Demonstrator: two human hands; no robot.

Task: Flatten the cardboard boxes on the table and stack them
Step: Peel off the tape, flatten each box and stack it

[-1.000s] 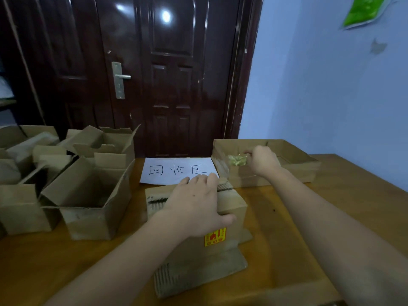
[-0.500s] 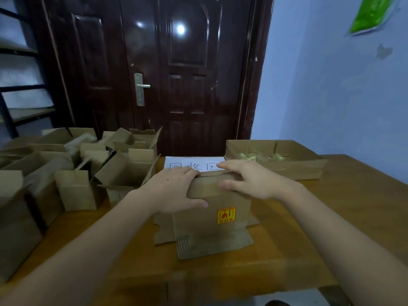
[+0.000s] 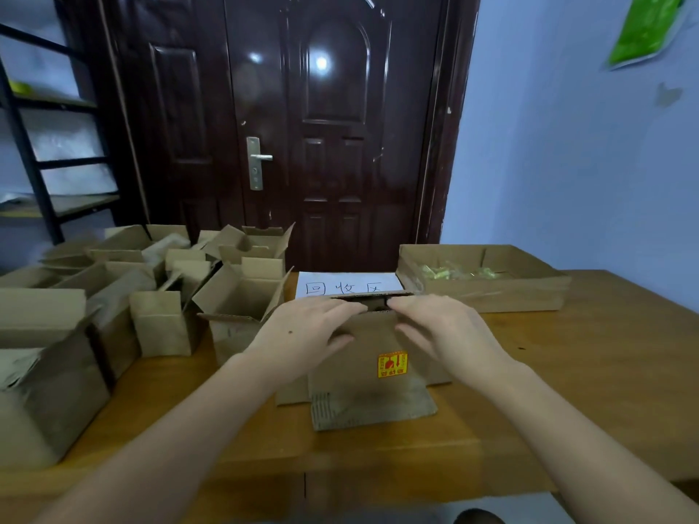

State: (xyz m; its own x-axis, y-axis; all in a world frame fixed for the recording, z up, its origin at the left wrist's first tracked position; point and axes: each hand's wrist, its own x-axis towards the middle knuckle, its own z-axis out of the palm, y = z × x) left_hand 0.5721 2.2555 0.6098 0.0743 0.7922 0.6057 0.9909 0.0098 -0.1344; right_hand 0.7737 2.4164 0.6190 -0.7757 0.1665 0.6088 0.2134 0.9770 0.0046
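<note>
Dark panelled door (image 3: 333, 145) and blue wall behind, a wooden table (image 3: 567, 372) fills my view. At the middle of the tabletop stands the cardboard box (image 3: 374, 353) with a yellow sticker (image 3: 392, 364), its bottom flap splayed toward the near edge. My left hand (image 3: 302, 334) and right hand (image 3: 450, 334) grip its top edge from either side, fingers curled over the rim and thumbs on the near face. Open cardboard boxes (image 3: 151, 304) crowd the left side. A handwritten paper sign (image 3: 348, 285) lies at the far edge, beside a shallow cardboard tray (image 3: 488, 296) near the far right corner.
</note>
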